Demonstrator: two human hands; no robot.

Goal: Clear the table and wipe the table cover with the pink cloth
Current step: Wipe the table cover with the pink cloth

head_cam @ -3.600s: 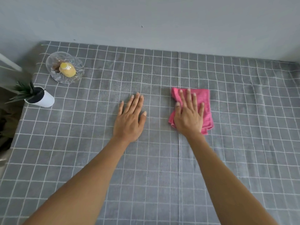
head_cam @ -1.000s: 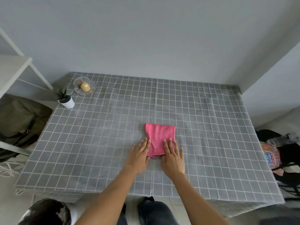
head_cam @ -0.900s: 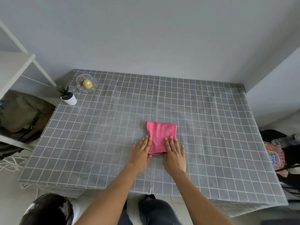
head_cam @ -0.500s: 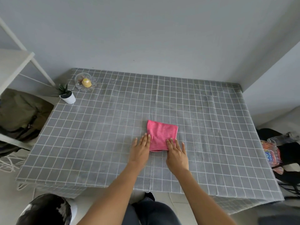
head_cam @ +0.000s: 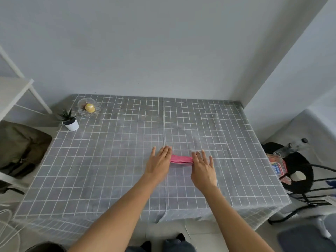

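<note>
Only one view here, the head camera looking down at the worktop (head_cam: 112,160), which has a grey cover with a white grid (head_cam: 209,128) over it.

The pink cloth (head_cam: 181,159) sits a bit in front of the middle of the cover, right on the centre seam. Half a second ago it was a flat squarish patch with both sets of fingertips resting on its near edge. Now it shows as a low, narrow strip running left to right, so it looks folded over or bunched, though I can't tell which.

The left hand (head_cam: 160,163) is flat with fingers stretched out and close together, and its inner edge covers the strip's left end. The right hand (head_cam: 203,170) is also spread flat, fingers slightly fanned, over the right end. Both hands are opened out rather than curled, and I can't see the thumbs well enough to say whether they pinch the fabric underneath. Compared with the earlier frame the hands sit further apart, one at each end, instead of side by side at the near edge.

At the far left corner, same spots as before: a glass dish (head_cam: 81,108) with a yellow fruit (head_cam: 90,107) in it, and just in front of it a small plant in a white pot (head_cam: 71,122).

Off the worktop, a dark bag (head_cam: 20,146) on the left and a black chair (head_cam: 300,171) with a printed packet (head_cam: 277,165) on the right.
</note>
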